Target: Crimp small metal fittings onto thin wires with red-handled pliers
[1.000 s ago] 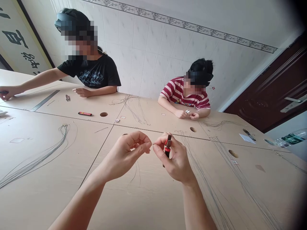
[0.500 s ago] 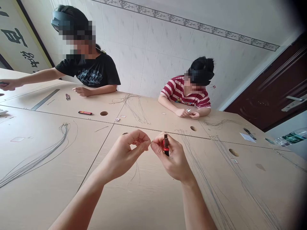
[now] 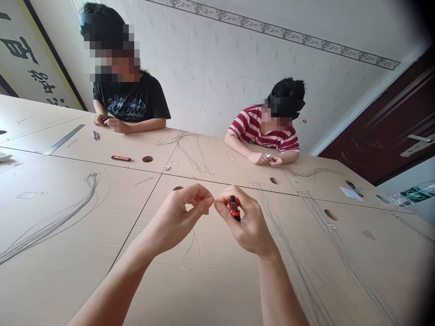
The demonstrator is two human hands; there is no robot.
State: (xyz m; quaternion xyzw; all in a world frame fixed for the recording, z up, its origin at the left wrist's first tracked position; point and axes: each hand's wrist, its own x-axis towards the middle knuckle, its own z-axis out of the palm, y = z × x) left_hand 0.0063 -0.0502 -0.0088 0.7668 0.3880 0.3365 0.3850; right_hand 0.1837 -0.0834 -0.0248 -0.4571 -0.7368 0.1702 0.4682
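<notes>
Above the table, my left hand is closed in a pinch. A thin grey cord hangs beneath it, its loose ends curling towards the tabletop. My right hand is wrapped around a small pair of pliers with red-and-black handles, their dark jaws pointing up. The thumb and forefinger of that same hand pinch right beside my left fingertips. Whatever tiny piece sits where the fingertips meet is too small to make out.
Bundles of cords lie left and right on the wooden table. Farther off are a red-and-black box cutter, a steel ruler and a plastic bottle. Two people sit across the table, a black shirt and a striped shirt.
The pliers have tilted slightly in my right hand; both hands stay together. The person in black has drawn an outstretched arm back, hands now together.
</notes>
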